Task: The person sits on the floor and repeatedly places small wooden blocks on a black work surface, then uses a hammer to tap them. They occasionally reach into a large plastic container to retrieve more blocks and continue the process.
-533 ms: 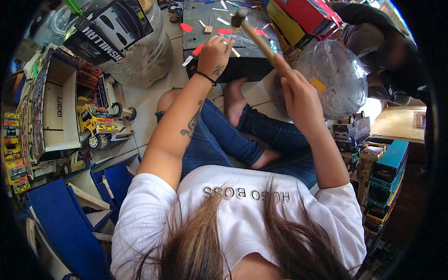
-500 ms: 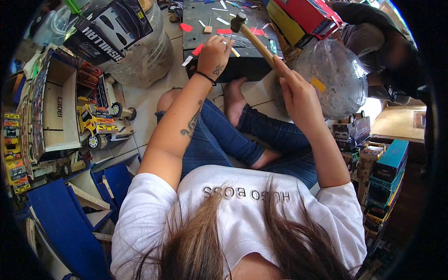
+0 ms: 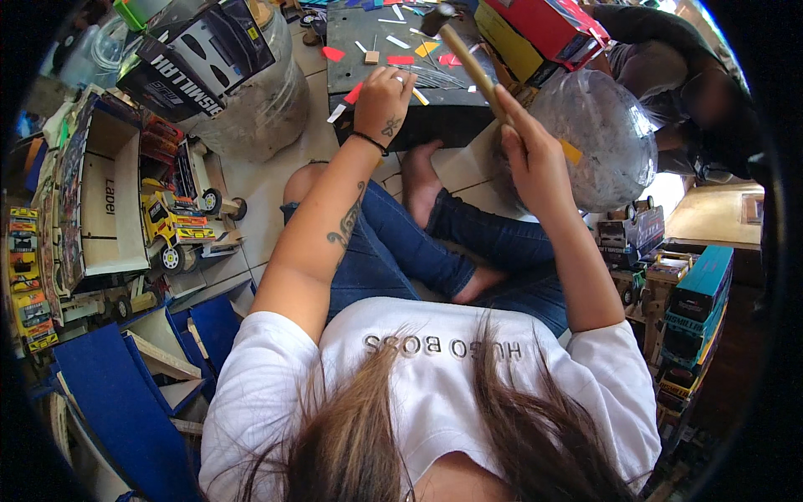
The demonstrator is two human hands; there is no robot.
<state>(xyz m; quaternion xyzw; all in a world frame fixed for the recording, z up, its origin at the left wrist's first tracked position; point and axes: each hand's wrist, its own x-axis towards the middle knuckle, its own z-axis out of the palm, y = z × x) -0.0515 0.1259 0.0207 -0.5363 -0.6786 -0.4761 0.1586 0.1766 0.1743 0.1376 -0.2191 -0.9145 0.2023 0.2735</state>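
The right hand [image 3: 535, 151] is clamped on a dark-headed, wooden-handled hammer [image 3: 468, 63] above a flat, dark grey worktop [image 3: 351, 71]; the left hand [image 3: 385, 99] is near the front edge, grip impossible to tell

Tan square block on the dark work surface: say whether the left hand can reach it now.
Probably yes: the left hand is close to the tan square block, nothing visible stands between them, and the hammer is farther right.

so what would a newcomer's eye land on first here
Probably the hammer, held up in the right hand over the dark work surface. Then the left hand at its near edge, among red, white and yellow scraps, and the yellow toy truck toward the left.
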